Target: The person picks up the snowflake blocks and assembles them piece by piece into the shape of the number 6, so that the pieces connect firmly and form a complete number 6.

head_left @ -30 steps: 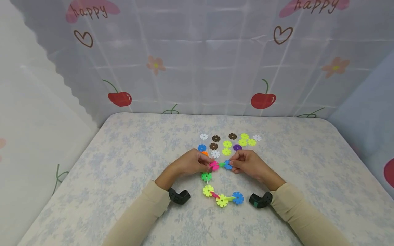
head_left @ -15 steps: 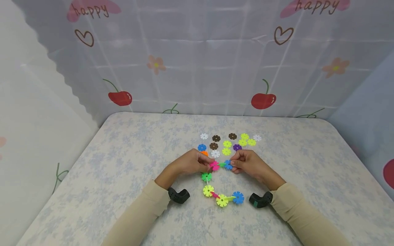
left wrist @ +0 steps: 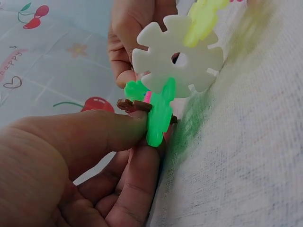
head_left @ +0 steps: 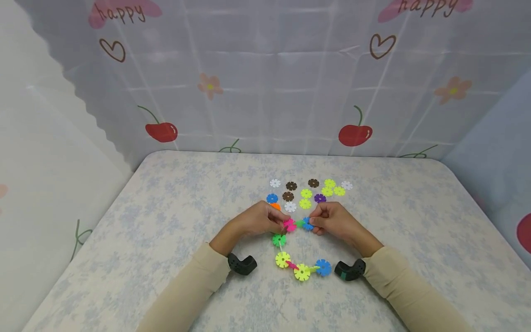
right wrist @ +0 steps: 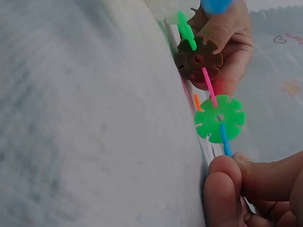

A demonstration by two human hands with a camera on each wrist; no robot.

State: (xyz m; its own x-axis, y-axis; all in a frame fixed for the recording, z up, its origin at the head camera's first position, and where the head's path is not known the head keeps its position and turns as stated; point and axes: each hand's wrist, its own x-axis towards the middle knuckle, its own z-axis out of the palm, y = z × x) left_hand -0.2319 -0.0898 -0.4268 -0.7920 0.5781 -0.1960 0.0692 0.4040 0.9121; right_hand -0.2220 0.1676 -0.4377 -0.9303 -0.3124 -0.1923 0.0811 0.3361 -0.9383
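Observation:
A curved chain of notched plastic discs point(head_left: 302, 272) lies between both hands, its discs slotted crosswise into each other. My right hand point(head_left: 333, 222) pinches the blue disc point(right wrist: 226, 142) at the chain's far end between thumb and fingers. That blue disc sits in a slot of a green disc point(right wrist: 220, 119), which joins a pink disc point(head_left: 290, 225). With thumb and fingertips, my left hand point(head_left: 261, 219) grips the brown disc point(right wrist: 201, 59) beyond the pink one. From there the chain runs through another green disc point(left wrist: 161, 113), a white disc point(left wrist: 177, 56) and yellow ones to a blue disc point(head_left: 323, 267).
Behind the hands lie several loose discs, among them brown point(head_left: 292, 186), yellow point(head_left: 306, 193), purple point(head_left: 320, 198), white point(head_left: 290, 207) and an orange one point(head_left: 275, 206) partly hidden by the left hand. A patterned cloth point(head_left: 186, 184) covers the table, with a printed curtain point(head_left: 265, 92) behind.
The near part of the chain has shifted slightly right and toward me. Both hands keep their grip and have hardly moved.

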